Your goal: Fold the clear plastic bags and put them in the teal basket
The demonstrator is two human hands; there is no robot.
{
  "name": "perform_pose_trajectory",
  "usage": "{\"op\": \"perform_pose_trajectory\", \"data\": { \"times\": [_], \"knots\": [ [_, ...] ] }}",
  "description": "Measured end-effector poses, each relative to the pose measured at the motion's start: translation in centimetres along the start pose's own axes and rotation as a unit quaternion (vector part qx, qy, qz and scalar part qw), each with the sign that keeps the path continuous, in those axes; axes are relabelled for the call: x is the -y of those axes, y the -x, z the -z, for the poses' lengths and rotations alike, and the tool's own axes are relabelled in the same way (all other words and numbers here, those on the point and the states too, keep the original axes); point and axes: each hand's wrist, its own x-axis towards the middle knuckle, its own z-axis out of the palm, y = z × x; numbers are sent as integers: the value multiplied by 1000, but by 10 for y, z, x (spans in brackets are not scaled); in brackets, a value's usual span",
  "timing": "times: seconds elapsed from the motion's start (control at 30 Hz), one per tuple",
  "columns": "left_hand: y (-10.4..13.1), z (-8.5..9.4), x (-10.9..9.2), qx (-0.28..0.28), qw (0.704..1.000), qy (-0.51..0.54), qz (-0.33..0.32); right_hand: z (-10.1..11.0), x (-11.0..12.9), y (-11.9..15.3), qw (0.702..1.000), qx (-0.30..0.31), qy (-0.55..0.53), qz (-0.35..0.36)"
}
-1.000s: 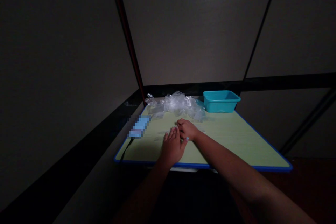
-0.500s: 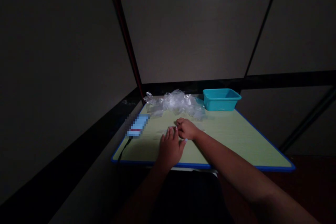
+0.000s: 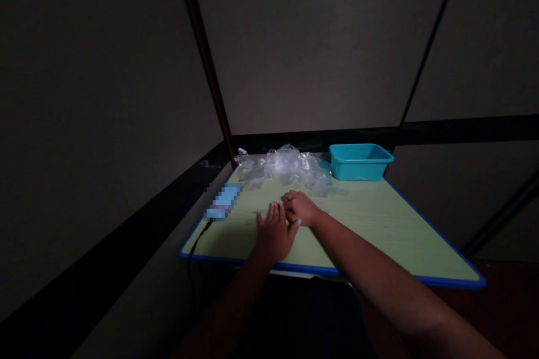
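Observation:
My left hand (image 3: 275, 233) lies flat with its fingers stretched out and the thumb spread to the right. Under and around its fingertips is a faint, flat piece of clear plastic (image 3: 261, 212), hard to make out against the table. Touching those fingertips, my right hand (image 3: 301, 208) rests with its fingers curled down. What its fingers hold, if anything, is hidden beneath them. Beyond both hands sits a crumpled pile of clear plastic bags (image 3: 286, 165).
A turquoise plastic basin (image 3: 357, 171) stands at the table's back right. On the left edge lies a blurred-out phone-like device (image 3: 224, 201) with a dark cable (image 3: 196, 244) hanging down. The pale green table (image 3: 379, 230) has a blue rim and meets dark walls behind and left.
The view has shifted slightly, so the table and its things appear a little further right. Both hands keep nearly the same place and pose.

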Motion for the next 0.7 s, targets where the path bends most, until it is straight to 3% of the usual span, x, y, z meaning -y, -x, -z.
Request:
{"op": "perform_pose_trajectory", "data": {
  "times": [0.37, 0.47, 0.6, 0.7],
  "knots": [
    [-1, 5, 11, 11, 1000, -4, 10, -2, -1, -1, 1000, -2, -22, -8],
    [4, 11, 17, 8, 999, 3, -31, -3, -1, 0, 1000, -10, -27, -7],
    [11, 17, 23, 49, 992, 46, -111, -2, 0, 1, 999, -17, -39, -9],
    [13, 17, 23, 62, 990, 61, -107, 0, 1, 2, 999, -21, -48, -4]
  ]
}}
